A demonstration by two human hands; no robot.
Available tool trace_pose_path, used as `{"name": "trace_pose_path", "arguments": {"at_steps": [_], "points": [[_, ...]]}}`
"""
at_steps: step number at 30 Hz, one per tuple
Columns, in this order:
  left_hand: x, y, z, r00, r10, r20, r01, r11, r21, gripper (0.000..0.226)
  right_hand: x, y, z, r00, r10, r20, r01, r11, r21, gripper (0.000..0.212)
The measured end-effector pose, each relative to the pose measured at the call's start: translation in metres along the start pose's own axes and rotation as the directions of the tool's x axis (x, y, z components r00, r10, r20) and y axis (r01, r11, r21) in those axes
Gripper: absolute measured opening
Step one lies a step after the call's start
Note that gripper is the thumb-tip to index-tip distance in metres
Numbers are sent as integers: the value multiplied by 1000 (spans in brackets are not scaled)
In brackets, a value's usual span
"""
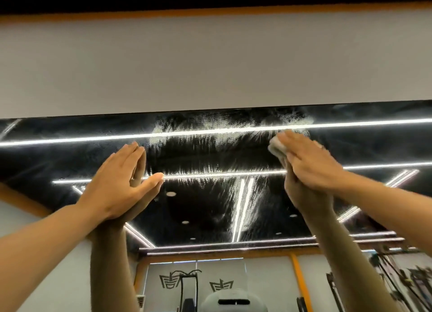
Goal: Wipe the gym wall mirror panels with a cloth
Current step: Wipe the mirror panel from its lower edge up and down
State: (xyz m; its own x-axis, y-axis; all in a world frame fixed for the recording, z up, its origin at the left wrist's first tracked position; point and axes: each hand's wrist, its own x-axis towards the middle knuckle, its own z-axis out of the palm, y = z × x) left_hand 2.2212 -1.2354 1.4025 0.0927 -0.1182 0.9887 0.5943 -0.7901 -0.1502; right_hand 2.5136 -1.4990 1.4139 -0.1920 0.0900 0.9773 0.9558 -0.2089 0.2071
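Observation:
The wall mirror [205, 202] fills the lower half of the view, and its top edge runs under a plain grey wall. Whitish wet smears streak the glass near the top edge between my hands. My left hand [117, 181] lies flat on the mirror at left, fingers straight, with its reflection meeting it. My right hand [311, 162] presses a small pale cloth [277, 148] against the glass at upper right with straight fingers. Only the cloth's left end shows beyond my fingertips.
The grey wall [210, 61] above the mirror ends in an orange strip [210, 10] under a dark ceiling. The mirror reflects ceiling light strips, orange trim, gym machines and cable racks at the bottom.

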Motion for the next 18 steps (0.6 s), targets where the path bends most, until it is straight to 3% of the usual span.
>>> {"name": "trace_pose_path", "arguments": {"at_steps": [4, 7, 10, 13, 15, 18], "points": [[0, 0, -1, 1000, -4, 8, 4, 1000, 25, 109, 66, 22, -11, 991, 115, -72, -121, 988, -93, 13], [3, 0, -5, 999, -3, 47, 1, 999, 54, 112, 70, 23, -14, 988, 130, -78, -138, 985, -104, 13], [2, 5, -10, 997, -7, 81, -2, 994, 107, 111, 22, 3, -13, 998, 35, -59, -35, 999, 4, 14], [-4, 15, -16, 997, -33, 75, 22, 989, 143, 96, -62, -8, -3, 986, -165, -26, 167, 978, 123, 31], [-9, 23, -15, 999, -42, 27, 37, 985, 169, 85, -120, -7, 3, 980, -185, 70, 171, 971, 167, 48], [-22, 34, -9, 998, -51, -42, 54, 995, 86, 62, -173, -8, 0, 953, -233, 195, 212, 970, 121, 55]]}}
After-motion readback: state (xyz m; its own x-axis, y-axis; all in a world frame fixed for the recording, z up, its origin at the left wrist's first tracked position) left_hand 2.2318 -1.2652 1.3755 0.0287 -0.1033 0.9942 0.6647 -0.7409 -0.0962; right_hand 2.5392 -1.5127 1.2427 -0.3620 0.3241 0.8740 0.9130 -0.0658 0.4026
